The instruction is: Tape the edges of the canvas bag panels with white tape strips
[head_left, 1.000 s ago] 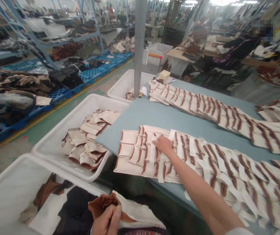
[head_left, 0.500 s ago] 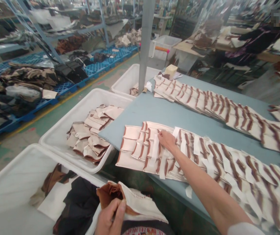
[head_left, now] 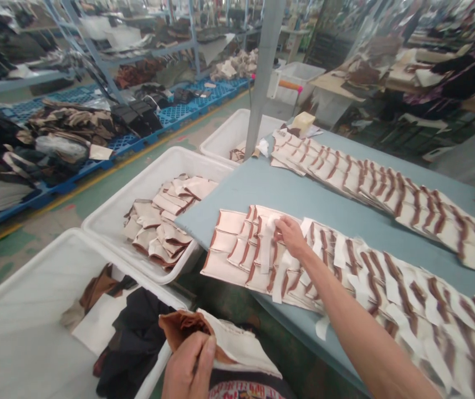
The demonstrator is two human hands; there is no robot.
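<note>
At the bottom, my left hand (head_left: 189, 360) is closed on a cream fabric piece (head_left: 241, 343) with brown lining, its thumb pressed against the edge. The piece is held in front of my body, and its brown inner side gapes open. Over the blue-grey table (head_left: 237, 191), my right hand (head_left: 291, 237) is closed with its fingertips pinching at the upper end of a white strip (head_left: 267, 249). Below it lies an overlapping row of cream pieces with brown edges (head_left: 224, 244), with several more white strips laid across them.
A second row of cream and brown pieces (head_left: 345, 172) runs along the table's far side. White bins (head_left: 96, 219) stand to the left, holding fabric. A metal post (head_left: 264, 77) rises at the table corner. Blue pallets (head_left: 170, 113) with cloth lie beyond the aisle.
The view has shifted slightly, so the background sits further right. My right hand stays at the white strip with a small shift of the fingers. My left hand keeps its hold on the fabric piece.
</note>
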